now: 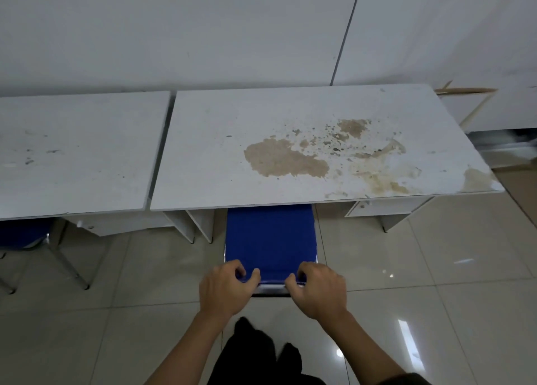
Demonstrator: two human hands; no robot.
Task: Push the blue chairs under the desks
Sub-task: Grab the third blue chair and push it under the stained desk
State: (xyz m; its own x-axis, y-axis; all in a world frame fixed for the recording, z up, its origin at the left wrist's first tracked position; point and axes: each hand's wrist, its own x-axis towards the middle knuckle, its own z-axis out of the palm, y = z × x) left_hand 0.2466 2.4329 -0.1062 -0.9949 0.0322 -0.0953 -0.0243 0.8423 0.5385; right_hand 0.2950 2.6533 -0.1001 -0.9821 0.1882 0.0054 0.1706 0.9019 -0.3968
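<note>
Both hands [271, 290] grip blue chair [270, 235] backrest, partly under desk [290, 149].

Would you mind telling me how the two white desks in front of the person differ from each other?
The right desk has large brown patches where its top has peeled; the left desk shows only small dark smudges. The right desk's whole top is in frame; the left desk is cut off at the picture's edge. Both are white, stand side by side against the wall, and have a blue chair beneath them.

A blue fabric-covered chair [270, 236] stands upright, front tucked beneath the stained white desk's [305, 140] near edge; another blue chair [23, 233] sits under the left white desk [78, 152].
</note>
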